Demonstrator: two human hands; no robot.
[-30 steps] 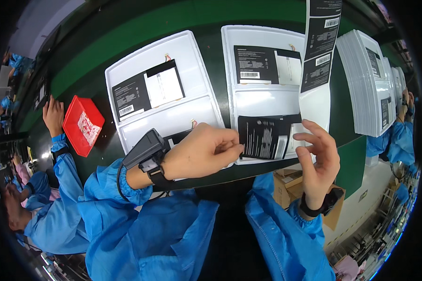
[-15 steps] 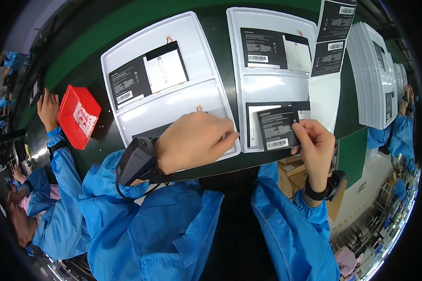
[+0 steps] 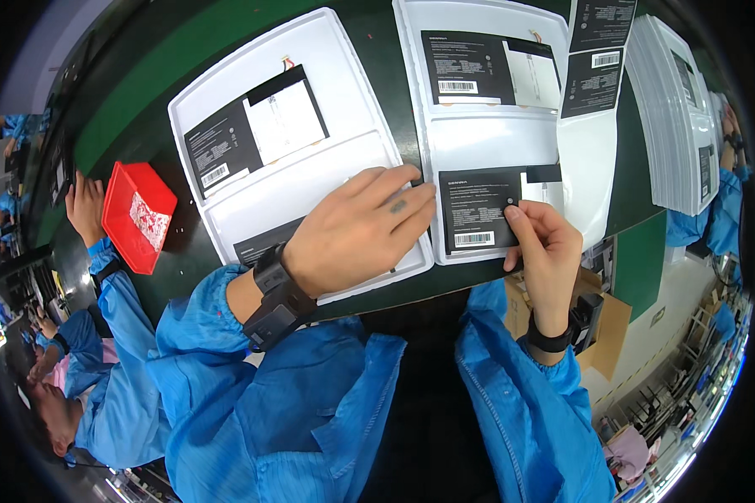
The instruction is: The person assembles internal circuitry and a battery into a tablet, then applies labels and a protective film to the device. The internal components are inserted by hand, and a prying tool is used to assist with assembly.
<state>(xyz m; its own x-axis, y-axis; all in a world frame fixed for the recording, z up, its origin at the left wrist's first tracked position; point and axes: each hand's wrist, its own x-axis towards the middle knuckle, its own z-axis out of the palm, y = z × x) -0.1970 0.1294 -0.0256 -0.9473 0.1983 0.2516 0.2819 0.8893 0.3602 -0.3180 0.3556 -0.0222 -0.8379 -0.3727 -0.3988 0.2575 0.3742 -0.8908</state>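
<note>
My right hand point(image 3: 549, 251) pinches the right edge of a black printed label point(image 3: 476, 203) between thumb and fingers. The label lies over a flat battery pack point(image 3: 544, 186) in the near compartment of the right white tray point(image 3: 478, 147); whether it is stuck down, I cannot tell. My left hand point(image 3: 362, 220) is open with its fingers stretched to the right, above the near compartment of the left white tray point(image 3: 281, 193). Beneath it, another battery pack point(image 3: 264, 241) is mostly hidden. Labelled battery packs point(image 3: 289, 126) lie in the far compartments of both trays.
A label strip point(image 3: 591, 92) on white backing hangs over the right tray's edge. Stacked white trays point(image 3: 658, 117) stand at the right. A red bin point(image 3: 138, 214) with white and red scraps sits left, beside a co-worker's hand point(image 3: 85, 210). A cardboard box point(image 3: 608, 335) is below the table edge.
My right hand has brought the tilted label down level over the battery pack. My left hand's fingers have straightened out from a closed pose. The view has shifted slightly.
</note>
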